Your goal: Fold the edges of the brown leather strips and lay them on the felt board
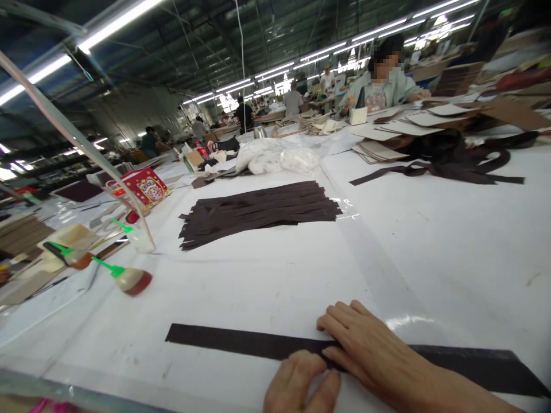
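Note:
A long dark brown strip (241, 341) lies flat across the near part of the white table, its right portion wider than its left. At the strip's near edge my left hand (301, 383) is closed, thumb and fingertips pinched on the material. My right hand (370, 344) rests over the middle of the strip, fingers curled across it and thumb pressed on it close to my left fingertips. Both hands cover the part of the strip between them. Farther back lies a pile of similar dark strips (258, 209).
Squeeze bottles with green nozzles, one of them lying near the left (131, 280), are beside a slanted pole (86, 149). Board pieces (413, 129) and tangled dark strips (456, 163) lie at the far right, in front of a seated person (379, 86). Clear plastic bags (275, 156) sit behind the pile.

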The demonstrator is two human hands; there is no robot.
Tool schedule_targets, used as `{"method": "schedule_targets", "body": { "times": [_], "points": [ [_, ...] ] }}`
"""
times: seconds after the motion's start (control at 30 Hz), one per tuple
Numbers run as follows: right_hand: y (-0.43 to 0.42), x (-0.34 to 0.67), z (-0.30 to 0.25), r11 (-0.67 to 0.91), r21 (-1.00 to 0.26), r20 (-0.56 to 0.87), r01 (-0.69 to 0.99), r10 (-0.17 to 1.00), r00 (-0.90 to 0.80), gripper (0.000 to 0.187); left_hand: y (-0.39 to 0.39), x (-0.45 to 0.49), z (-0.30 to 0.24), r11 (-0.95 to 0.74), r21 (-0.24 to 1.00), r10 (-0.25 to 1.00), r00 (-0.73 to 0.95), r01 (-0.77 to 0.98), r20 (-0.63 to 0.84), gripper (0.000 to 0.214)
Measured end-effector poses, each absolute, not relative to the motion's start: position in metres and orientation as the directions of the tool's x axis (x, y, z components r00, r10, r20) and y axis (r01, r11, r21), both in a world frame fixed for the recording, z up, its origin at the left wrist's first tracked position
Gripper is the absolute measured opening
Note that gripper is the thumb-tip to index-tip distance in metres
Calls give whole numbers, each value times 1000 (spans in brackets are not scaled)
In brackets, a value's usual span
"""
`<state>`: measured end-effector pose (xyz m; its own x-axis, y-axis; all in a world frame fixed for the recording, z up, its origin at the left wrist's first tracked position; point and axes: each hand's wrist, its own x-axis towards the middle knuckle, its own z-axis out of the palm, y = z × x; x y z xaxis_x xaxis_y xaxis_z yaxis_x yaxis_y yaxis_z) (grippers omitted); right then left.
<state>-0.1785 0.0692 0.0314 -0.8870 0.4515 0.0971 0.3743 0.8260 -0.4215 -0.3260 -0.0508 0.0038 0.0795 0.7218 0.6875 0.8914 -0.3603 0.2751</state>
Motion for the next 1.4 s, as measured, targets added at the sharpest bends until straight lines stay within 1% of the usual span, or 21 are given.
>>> {"method": "schedule_targets", "body": {
  "times": [0.03, 0.1, 0.13, 0.2, 0.3, 0.43, 0.53, 0.63, 0.7, 0.87, 1.0, 1.07, 1.13, 1.27, 1.4],
  "points": [
    [68, -180, 28, 841, -390, 126, 374, 451, -884, 18, -51, -335, 7, -346, 289, 730, 63, 893, 681, 29],
    [66, -183, 22, 869, -340, 191, 360, 438, -878, 20, -51, -353, 12, -313, 325, 785, 50, 892, 617, 31],
    [66, -184, 20, 884, -315, 221, 344, 421, -879, 22, -50, -361, 14, -306, 343, 817, 59, 888, 574, 32],
    [67, -185, 17, 913, -272, 263, 305, 375, -889, 23, -49, -372, 15, -324, 335, 852, 119, 884, 511, 32],
    [69, -185, 15, 932, -247, 269, 266, 330, -905, 21, -47, -376, 14, -387, 269, 843, 220, 882, 491, 35],
    [70, -180, 17, 950, -234, 258, 205, 264, -929, 23, -46, -374, 12, -430, 177, 822, 302, 885, 482, 41],
    [71, -175, 21, 970, -175, 264, 170, 212, -941, 22, -48, -377, 10, -438, 109, 815, 343, 892, 467, 41],
    [71, -170, 24, 986, -112, 266, 122, 148, -953, 17, -51, -381, 5, -433, 46, 832, 379, 900, 406, 42],
    [72, -165, 26, 990, -95, 264, 101, 123, -957, 14, -52, -382, 3, -417, 3, 850, 389, 909, 355, 44],
    [71, -149, 26, 989, -102, 240, 109, 131, -962, 12, -49, -379, 4, -400, -98, 857, 410, 911, 314, 50],
    [71, -138, 27, 975, -154, 224, 161, 193, -955, 16, -47, -377, 9, -404, -137, 853, 426, 905, 301, 58],
    [71, -136, 28, 958, -204, 210, 201, 243, -947, 21, -47, -377, 11, -406, -105, 863, 419, 908, 284, 61],
    [72, -136, 30, 944, -236, 193, 229, 276, -942, 24, -45, -374, 12, -389, -26, 876, 378, 921, 299, 61],
    [73, -138, 32, 936, -254, 178, 244, 293, -939, 21, -38, -362, 14, -345, 140, 862, 255, 928, 438, 54],
    [75, -136, 30, 937, -260, 203, 234, 290, -935, 16, -30, -351, 9, -425, 287, 866, 293, 858, 405, 45]
  ]
}}
